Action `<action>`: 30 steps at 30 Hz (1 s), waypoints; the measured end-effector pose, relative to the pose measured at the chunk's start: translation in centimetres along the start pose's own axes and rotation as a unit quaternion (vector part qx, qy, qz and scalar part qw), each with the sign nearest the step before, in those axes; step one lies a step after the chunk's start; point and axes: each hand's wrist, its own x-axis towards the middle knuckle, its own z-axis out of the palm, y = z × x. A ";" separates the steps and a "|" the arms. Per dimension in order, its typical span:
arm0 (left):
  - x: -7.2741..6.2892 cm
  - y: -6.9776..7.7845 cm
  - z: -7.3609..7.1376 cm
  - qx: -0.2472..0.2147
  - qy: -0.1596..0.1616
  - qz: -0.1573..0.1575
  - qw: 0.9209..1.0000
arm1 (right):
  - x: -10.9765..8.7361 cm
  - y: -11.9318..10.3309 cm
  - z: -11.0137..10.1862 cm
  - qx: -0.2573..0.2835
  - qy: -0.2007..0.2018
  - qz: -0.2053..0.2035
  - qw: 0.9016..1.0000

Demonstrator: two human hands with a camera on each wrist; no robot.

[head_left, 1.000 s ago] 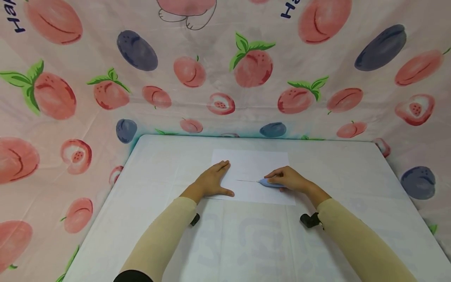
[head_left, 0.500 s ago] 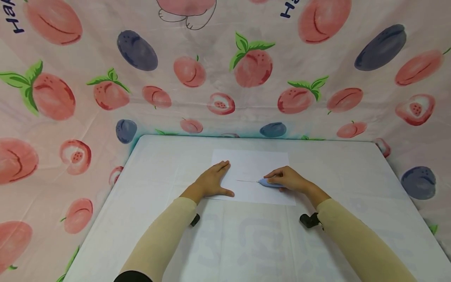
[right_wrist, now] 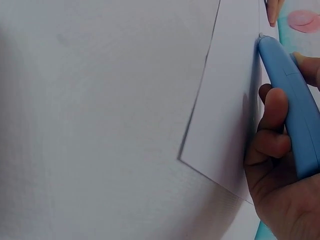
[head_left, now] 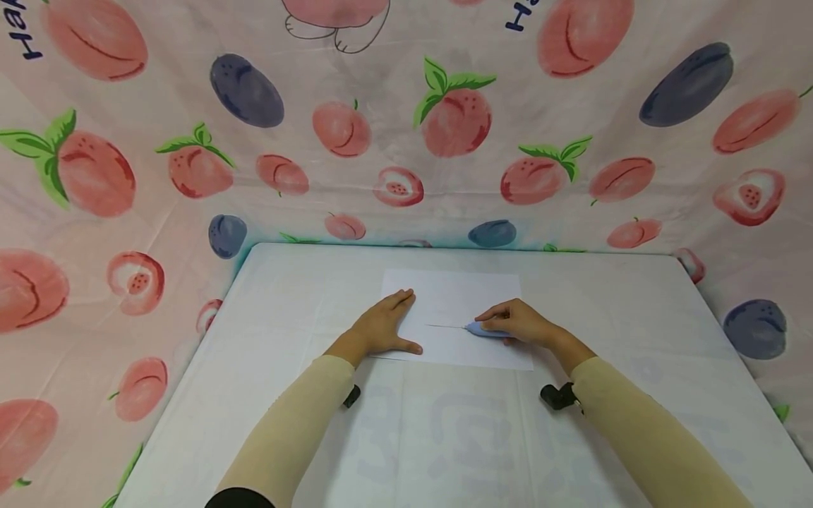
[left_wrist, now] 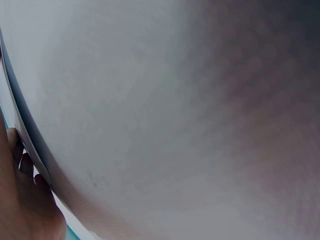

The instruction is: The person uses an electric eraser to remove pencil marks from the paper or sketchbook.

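Observation:
A white sheet of paper (head_left: 457, 289) lies on the white table in the head view. My left hand (head_left: 383, 324) rests on its left side with the thumb spread away from the fingers. My right hand (head_left: 521, 323) grips a thick, blue, pen-shaped tool (head_left: 479, 328) with a small pale tip. In the right wrist view, the thumb is on top of the blue tool (right_wrist: 287, 95) and curled fingers are beneath it. A thin, straight line (head_left: 443, 325) on the paper runs from near my left thumb to the tip. The left wrist view shows only part of my left hand (left_wrist: 30, 205).
The white-covered table (head_left: 635, 317) spreads around the paper, with faint print showing in front. Behind and beside it hangs a fruit-patterned cloth (head_left: 406, 127). A small black device (head_left: 559, 397) sits at my right wrist.
Both hands and the paper keep their places. The blue tool's tip shows hardly any shift at the right end of the line.

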 end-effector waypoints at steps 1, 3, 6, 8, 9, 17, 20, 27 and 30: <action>0.0 0.0 0.0 0.000 0.000 0.000 1.000 | 0.0 0.0 0.0 -0.001 0.000 0.001 1.000; 0.0 0.0 -0.1 0.001 0.000 0.000 1.000 | -0.1 -0.2 0.0 -0.002 0.000 0.002 1.000; -0.1 0.1 -0.1 0.000 0.002 0.002 1.000 | -0.1 -0.3 0.0 -0.004 -0.001 0.005 1.000; -0.2 0.2 -0.2 0.000 0.003 0.003 1.000 | -0.1 -0.4 0.0 -0.004 -0.001 0.007 1.000; -0.2 0.2 -0.3 -0.002 0.003 0.004 1.000 | -0.1 -0.4 0.0 -0.004 -0.001 0.007 1.000; -0.4 0.4 -0.6 -0.010 0.001 0.001 1.000 | 0.0 -0.3 -0.1 -0.004 -0.001 0.009 1.000; -0.4 0.4 -0.5 -0.011 0.001 0.001 1.000 | 0.0 -0.2 -0.1 -0.003 -0.003 0.008 1.000; -0.4 0.3 -0.4 -0.006 0.001 0.002 1.000 | 0.0 -0.2 -0.2 -0.002 -0.003 0.006 1.000; -0.4 0.3 -0.4 -0.006 -0.004 0.002 1.000 | 0.1 -0.2 -0.2 -0.003 -0.004 0.007 1.000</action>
